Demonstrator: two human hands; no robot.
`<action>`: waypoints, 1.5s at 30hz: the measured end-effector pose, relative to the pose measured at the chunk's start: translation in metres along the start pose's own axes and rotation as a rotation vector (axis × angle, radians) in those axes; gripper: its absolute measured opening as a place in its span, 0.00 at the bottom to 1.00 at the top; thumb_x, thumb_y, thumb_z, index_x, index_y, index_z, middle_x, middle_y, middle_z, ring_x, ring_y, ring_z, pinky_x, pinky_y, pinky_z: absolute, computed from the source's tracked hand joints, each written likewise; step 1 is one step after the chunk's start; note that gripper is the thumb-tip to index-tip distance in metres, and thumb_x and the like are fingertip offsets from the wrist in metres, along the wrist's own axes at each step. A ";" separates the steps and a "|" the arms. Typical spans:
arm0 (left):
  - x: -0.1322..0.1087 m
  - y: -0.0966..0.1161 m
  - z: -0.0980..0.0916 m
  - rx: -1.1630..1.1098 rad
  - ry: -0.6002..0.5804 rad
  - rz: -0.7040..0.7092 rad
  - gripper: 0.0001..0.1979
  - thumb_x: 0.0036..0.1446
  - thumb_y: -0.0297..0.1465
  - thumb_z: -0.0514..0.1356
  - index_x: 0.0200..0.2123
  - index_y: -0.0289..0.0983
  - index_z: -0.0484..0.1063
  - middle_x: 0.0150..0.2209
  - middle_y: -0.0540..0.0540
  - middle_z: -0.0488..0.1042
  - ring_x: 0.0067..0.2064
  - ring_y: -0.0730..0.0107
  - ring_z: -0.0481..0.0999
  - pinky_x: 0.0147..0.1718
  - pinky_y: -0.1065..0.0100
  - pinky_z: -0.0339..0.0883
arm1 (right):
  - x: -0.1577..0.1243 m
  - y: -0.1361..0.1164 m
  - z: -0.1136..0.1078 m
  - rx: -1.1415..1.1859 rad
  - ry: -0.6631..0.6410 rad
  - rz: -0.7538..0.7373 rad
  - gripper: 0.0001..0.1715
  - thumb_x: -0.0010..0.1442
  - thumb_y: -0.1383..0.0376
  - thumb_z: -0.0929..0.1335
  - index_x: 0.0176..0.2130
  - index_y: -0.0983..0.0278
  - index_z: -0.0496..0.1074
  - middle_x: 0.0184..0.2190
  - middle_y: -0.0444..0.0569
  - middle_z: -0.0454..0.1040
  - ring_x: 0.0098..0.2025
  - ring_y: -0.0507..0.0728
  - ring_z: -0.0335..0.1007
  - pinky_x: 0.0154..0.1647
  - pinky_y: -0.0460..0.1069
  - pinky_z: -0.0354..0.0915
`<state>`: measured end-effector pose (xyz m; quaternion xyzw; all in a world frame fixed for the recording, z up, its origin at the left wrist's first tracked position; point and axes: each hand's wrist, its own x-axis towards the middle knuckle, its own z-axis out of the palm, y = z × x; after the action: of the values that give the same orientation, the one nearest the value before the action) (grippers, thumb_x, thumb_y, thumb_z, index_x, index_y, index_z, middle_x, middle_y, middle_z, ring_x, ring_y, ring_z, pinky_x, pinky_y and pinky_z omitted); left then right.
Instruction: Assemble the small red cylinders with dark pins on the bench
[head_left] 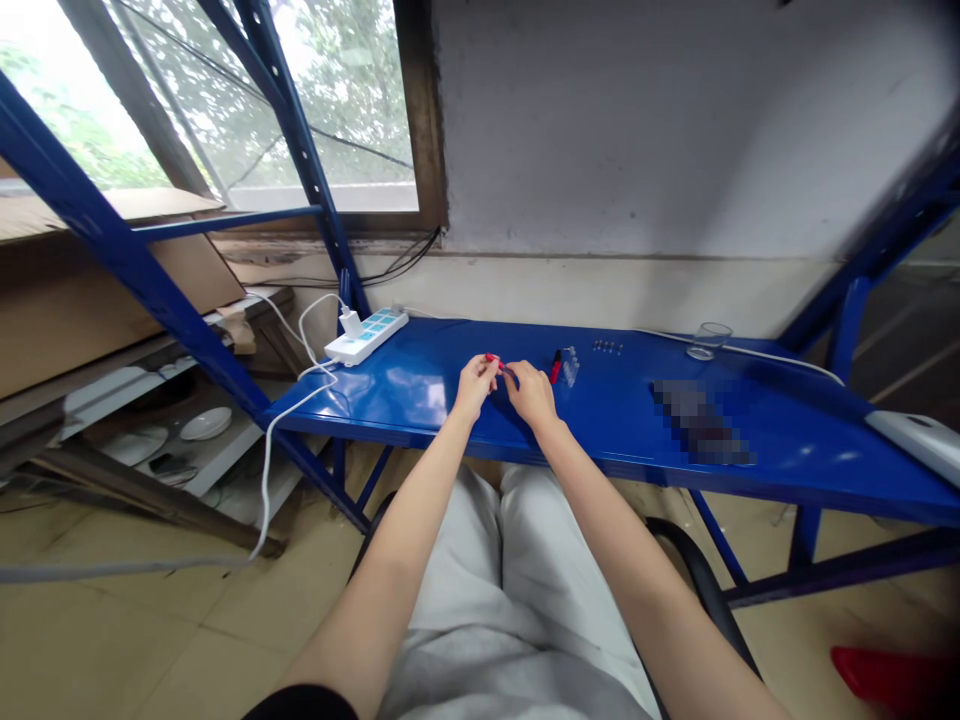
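Red piece [492, 357] pinched in the left fingertips, both hands close together

It was low over the blue table [409, 395], left of the red-and-black piece [556, 367]. The left hand [472, 388] had its thumb and fingers drawn together on it, leaving hardly any gap, with a red end showing at the tips. The right hand [534, 393], just beside it on the right, had its fingers bent in toward the same spot. How far apart those tips were, and whether they gripped anything, I could not tell: they were too small and partly hidden.

The step looked like fine fingertip work, best done, I judged, with a steady left pinch while the right made small, controlled movements. A firm but light hold seemed wiser than a hard squeeze, since so small a thing could twist or slip. Working low over the tabletop made sense too, as a dropped part would have had only a short fall.

Clear pieces [572, 370] lay just right of the red-and-black piece, and small metal pieces [609, 347] lay in a row farther right, toward the far side. Both looked easy to scatter, so the right hand needed care with any sideways sweep.
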<state>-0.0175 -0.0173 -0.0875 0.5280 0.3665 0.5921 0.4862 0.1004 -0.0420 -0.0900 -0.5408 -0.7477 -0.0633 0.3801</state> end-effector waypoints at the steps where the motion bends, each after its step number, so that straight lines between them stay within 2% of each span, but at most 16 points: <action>1: 0.000 0.000 0.000 0.012 -0.011 0.006 0.14 0.50 0.39 0.60 0.35 0.34 0.67 0.25 0.51 0.68 0.18 0.84 0.62 0.15 0.77 0.51 | 0.000 0.001 0.000 -0.006 0.013 0.002 0.16 0.62 0.64 0.57 0.42 0.64 0.70 0.38 0.54 0.71 0.39 0.57 0.66 0.37 0.50 0.57; 4: 0.001 -0.002 0.000 0.063 0.032 0.029 0.13 0.49 0.37 0.60 0.34 0.34 0.67 0.26 0.50 0.69 0.19 0.83 0.62 0.18 0.77 0.54 | 0.000 0.004 0.003 -0.024 0.022 0.001 0.16 0.61 0.63 0.58 0.40 0.64 0.71 0.38 0.55 0.69 0.38 0.57 0.65 0.36 0.50 0.58; 9: 0.006 -0.009 -0.004 0.157 0.309 0.146 0.11 0.52 0.37 0.57 0.32 0.34 0.67 0.24 0.51 0.68 0.21 0.82 0.62 0.20 0.77 0.57 | 0.001 0.007 0.006 0.011 0.007 0.035 0.15 0.60 0.63 0.59 0.38 0.64 0.72 0.35 0.54 0.69 0.38 0.58 0.65 0.37 0.51 0.59; 11: 0.008 -0.010 -0.004 0.219 0.360 0.182 0.10 0.52 0.37 0.57 0.33 0.35 0.68 0.25 0.51 0.68 0.22 0.81 0.63 0.22 0.76 0.58 | 0.003 0.009 0.003 0.091 0.046 0.077 0.15 0.60 0.62 0.60 0.38 0.65 0.72 0.34 0.53 0.70 0.36 0.56 0.66 0.37 0.50 0.61; 13: 0.008 -0.009 -0.001 0.287 0.318 0.200 0.10 0.51 0.36 0.58 0.33 0.34 0.69 0.26 0.50 0.69 0.23 0.80 0.64 0.24 0.76 0.59 | 0.005 0.012 -0.005 0.187 0.089 0.133 0.15 0.59 0.61 0.60 0.38 0.66 0.72 0.32 0.52 0.71 0.34 0.55 0.66 0.36 0.49 0.62; 16: 0.005 -0.004 0.009 0.410 0.163 0.226 0.10 0.49 0.35 0.59 0.32 0.34 0.71 0.26 0.49 0.71 0.25 0.78 0.66 0.26 0.75 0.60 | 0.007 0.022 -0.028 0.290 0.103 0.270 0.16 0.56 0.59 0.63 0.38 0.67 0.73 0.30 0.51 0.73 0.32 0.54 0.68 0.35 0.48 0.63; 18: 0.002 -0.002 0.019 0.505 0.057 0.238 0.10 0.48 0.35 0.60 0.31 0.34 0.72 0.27 0.48 0.73 0.25 0.76 0.66 0.27 0.73 0.60 | 0.006 0.031 -0.048 0.325 0.022 0.354 0.15 0.54 0.60 0.65 0.37 0.67 0.74 0.29 0.51 0.75 0.31 0.54 0.70 0.34 0.47 0.64; 21: -0.002 -0.003 0.036 0.614 -0.079 0.248 0.09 0.48 0.34 0.60 0.32 0.35 0.74 0.28 0.47 0.74 0.26 0.75 0.68 0.29 0.72 0.62 | 0.000 0.049 -0.074 0.248 -0.136 0.442 0.10 0.50 0.62 0.68 0.33 0.65 0.75 0.28 0.49 0.76 0.32 0.55 0.71 0.34 0.47 0.63; 24: -0.004 -0.009 0.052 0.710 -0.164 0.249 0.08 0.48 0.33 0.61 0.31 0.36 0.74 0.29 0.46 0.75 0.29 0.72 0.70 0.32 0.70 0.63 | -0.009 0.067 -0.086 0.162 -0.226 0.518 0.08 0.49 0.65 0.68 0.30 0.65 0.76 0.26 0.49 0.76 0.33 0.56 0.72 0.34 0.46 0.62; 28: -0.005 -0.017 0.067 0.799 -0.216 0.167 0.08 0.47 0.34 0.61 0.29 0.36 0.75 0.27 0.46 0.75 0.30 0.69 0.72 0.31 0.69 0.63 | -0.019 0.081 -0.082 0.081 -0.232 0.596 0.07 0.49 0.65 0.68 0.29 0.64 0.76 0.27 0.49 0.77 0.35 0.56 0.72 0.33 0.45 0.61; 36: -0.005 -0.014 0.084 1.026 -0.186 0.094 0.08 0.49 0.36 0.60 0.28 0.38 0.75 0.29 0.47 0.75 0.34 0.68 0.72 0.33 0.69 0.61 | -0.028 0.087 -0.061 0.013 -0.135 0.587 0.14 0.51 0.58 0.67 0.34 0.64 0.76 0.30 0.49 0.77 0.34 0.55 0.72 0.30 0.45 0.59; 41: -0.005 -0.015 0.087 1.164 -0.182 0.101 0.08 0.48 0.37 0.61 0.27 0.39 0.74 0.32 0.46 0.74 0.39 0.63 0.71 0.38 0.65 0.60 | -0.029 0.087 -0.057 -0.074 -0.171 0.556 0.14 0.52 0.57 0.66 0.35 0.62 0.76 0.29 0.49 0.76 0.34 0.56 0.71 0.29 0.46 0.58; 45: -0.010 -0.013 0.081 1.184 -0.160 0.159 0.12 0.47 0.39 0.62 0.32 0.38 0.72 0.34 0.45 0.73 0.41 0.62 0.69 0.39 0.64 0.59 | -0.030 0.086 -0.058 -0.102 -0.186 0.542 0.15 0.53 0.57 0.66 0.36 0.61 0.76 0.30 0.49 0.76 0.34 0.56 0.71 0.30 0.46 0.58</action>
<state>0.0641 -0.0297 -0.0882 0.7778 0.5554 0.2802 0.0897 0.2069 -0.0588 -0.0957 -0.7425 -0.6037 0.0531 0.2853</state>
